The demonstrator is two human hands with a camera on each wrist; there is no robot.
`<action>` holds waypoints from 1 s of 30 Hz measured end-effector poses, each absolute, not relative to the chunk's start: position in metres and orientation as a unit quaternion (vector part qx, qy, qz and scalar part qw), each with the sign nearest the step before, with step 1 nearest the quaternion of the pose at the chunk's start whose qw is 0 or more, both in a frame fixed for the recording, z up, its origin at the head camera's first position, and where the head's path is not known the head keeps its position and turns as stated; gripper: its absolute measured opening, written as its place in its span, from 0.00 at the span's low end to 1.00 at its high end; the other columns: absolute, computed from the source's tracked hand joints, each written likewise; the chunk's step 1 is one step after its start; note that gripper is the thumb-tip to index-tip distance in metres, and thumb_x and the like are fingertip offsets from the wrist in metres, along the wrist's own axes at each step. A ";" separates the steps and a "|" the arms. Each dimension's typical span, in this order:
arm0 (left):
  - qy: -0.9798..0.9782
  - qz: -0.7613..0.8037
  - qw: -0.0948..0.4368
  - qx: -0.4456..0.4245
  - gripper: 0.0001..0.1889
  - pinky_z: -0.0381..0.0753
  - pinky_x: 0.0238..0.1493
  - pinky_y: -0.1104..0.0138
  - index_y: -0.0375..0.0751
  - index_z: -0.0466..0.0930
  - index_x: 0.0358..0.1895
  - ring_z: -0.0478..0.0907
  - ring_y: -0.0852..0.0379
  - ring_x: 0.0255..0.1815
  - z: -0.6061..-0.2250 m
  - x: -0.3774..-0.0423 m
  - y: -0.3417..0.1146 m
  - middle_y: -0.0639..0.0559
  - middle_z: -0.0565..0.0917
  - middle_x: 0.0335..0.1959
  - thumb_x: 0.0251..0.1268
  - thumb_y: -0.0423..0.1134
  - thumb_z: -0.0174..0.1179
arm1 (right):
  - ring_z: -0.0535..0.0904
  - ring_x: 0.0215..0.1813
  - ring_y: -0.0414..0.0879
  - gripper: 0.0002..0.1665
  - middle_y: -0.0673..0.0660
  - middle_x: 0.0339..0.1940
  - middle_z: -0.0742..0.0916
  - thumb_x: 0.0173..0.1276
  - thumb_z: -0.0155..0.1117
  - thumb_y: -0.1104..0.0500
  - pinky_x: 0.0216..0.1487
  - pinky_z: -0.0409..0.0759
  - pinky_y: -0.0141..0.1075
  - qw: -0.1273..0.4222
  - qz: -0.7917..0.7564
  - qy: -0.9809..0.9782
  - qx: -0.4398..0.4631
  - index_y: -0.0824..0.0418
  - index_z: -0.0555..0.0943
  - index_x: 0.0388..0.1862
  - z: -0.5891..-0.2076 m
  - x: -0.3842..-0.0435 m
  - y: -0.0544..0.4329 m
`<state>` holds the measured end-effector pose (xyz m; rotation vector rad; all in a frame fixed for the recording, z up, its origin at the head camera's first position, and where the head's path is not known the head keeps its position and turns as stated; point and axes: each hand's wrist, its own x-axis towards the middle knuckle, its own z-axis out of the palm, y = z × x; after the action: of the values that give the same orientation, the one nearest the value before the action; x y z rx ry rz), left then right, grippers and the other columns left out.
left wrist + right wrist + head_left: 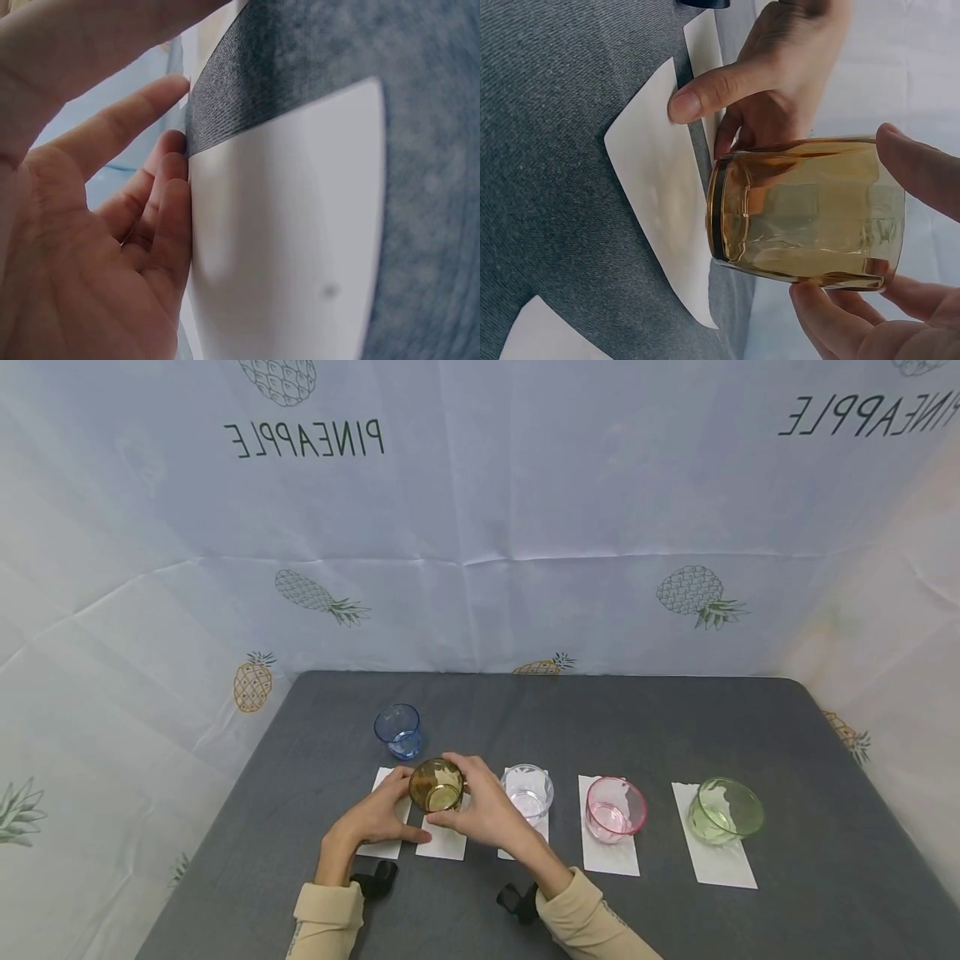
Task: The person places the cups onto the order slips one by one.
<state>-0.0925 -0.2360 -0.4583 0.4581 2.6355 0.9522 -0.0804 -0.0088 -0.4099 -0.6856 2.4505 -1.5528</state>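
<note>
The right hand [483,810] grips an amber glass tumbler [437,786] near its rim, digits set on opposite walls, its mouth facing up over the second paper slip [441,845] from the left; whether the base meets the paper cannot be told. The left hand [378,812] lies beside the tumbler, thumb spread well away from loosely extended fingers and nothing in its grasp (contact with the glass is not discernible). Smooth glass like this is probably best steadied by an even, light pinch, base parallel to the tabletop [600,718], with the free thumb kept off the paper, which would likely slide if brushed. Farther out, a blue tumbler [399,732] stands just beyond the leftmost slip [381,849], directly on the tabletop. To the right, a clear tumbler [527,795], a pink tumbler [615,810] and a green tumbler [725,812] stand upright, each on its own slip. All five are see-through, and no contents can be made out in any.
</note>
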 end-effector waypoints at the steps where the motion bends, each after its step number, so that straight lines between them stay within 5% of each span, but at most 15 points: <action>1: 0.918 0.331 0.149 0.161 0.39 0.68 0.70 0.39 0.45 0.81 0.63 0.68 0.44 0.66 -0.458 -0.093 -0.236 0.47 0.74 0.60 0.41 0.44 0.84 | 0.79 0.60 0.60 0.47 0.69 0.62 0.79 0.56 0.81 0.59 0.60 0.81 0.50 0.081 -0.519 0.819 -0.230 0.70 0.70 0.72 -0.410 -0.080 -0.009; 30: 0.911 0.349 0.150 0.159 0.43 0.72 0.70 0.42 0.38 0.76 0.67 0.70 0.44 0.67 -0.461 -0.093 -0.238 0.45 0.73 0.62 0.44 0.44 0.83 | 0.77 0.62 0.61 0.47 0.71 0.65 0.77 0.60 0.79 0.59 0.61 0.77 0.55 0.108 -0.494 0.834 -0.220 0.71 0.66 0.74 -0.424 -0.082 -0.010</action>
<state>-0.0928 -0.2380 -0.4608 0.4574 2.6178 1.0023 -0.0818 -0.0104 -0.4244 -0.6469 2.4549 -1.4528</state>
